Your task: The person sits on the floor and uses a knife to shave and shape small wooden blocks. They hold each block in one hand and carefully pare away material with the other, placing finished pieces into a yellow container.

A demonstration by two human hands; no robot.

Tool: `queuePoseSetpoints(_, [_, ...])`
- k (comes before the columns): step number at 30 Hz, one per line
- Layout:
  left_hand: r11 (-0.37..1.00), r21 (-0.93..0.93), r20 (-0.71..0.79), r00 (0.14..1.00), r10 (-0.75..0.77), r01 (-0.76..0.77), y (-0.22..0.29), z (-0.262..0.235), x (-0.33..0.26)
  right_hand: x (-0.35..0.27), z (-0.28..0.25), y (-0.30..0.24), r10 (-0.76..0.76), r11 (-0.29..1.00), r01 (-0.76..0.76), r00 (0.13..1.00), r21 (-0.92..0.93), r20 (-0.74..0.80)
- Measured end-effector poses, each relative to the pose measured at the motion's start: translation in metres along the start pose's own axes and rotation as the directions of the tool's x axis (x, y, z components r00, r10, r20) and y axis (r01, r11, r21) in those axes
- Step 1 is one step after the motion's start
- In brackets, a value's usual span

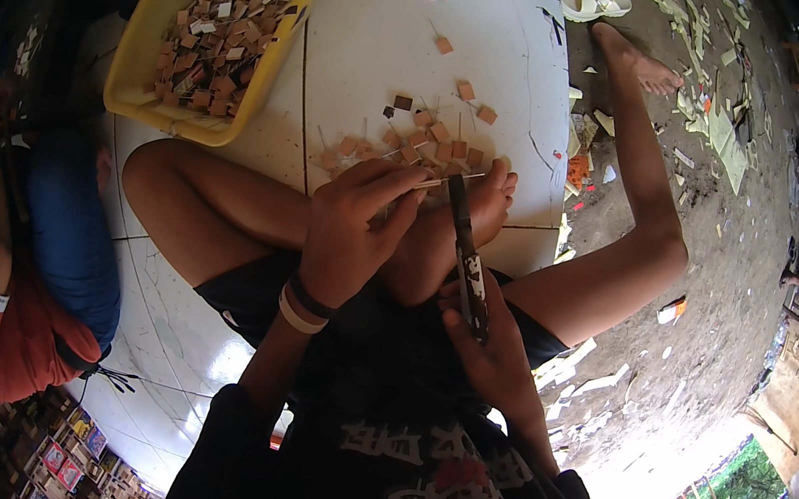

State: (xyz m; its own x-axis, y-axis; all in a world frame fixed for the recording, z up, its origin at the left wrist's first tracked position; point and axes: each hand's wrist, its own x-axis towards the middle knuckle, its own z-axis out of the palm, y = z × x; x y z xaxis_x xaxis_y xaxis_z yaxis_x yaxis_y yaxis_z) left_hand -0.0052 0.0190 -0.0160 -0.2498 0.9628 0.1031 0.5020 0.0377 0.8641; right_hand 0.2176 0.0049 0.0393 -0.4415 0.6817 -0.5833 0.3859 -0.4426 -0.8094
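My left hand is closed in a pinch on thin pale sticks, which point to the right above my bare foot. Wrapped in my right hand is a long, narrow dark tool with pale worn patches on its lower part; whether it is a knife or a file I cannot tell. The tool's upper end crosses the sticks. Just beyond my hands lies a loose group of small brown square blocks, several with thin sticks poking out. My left palm hides part of the group.
A yellow plastic basin full of similar blocks stands at the far left on white tiles. My folded legs frame the work. Another person in red sits at the left. Scraps litter the dirt ground at the right, near pale sandals.
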Motion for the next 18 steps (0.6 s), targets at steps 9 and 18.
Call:
queuePoseSetpoints(9, [0.968,-0.253,-0.07,0.997,-0.02,0.001,-0.004,0.008,-0.002,0.0,-0.005,-0.006,-0.054,0.996,0.059,0.996,-0.074,0.071])
queuePoseSetpoints(18, [0.927,-0.373,-0.274,0.96,-0.063,-0.046,0.01,0.031,-0.016,0.009,0.033,0.02,-0.312,0.8,0.141,0.928,-0.583,-0.203])
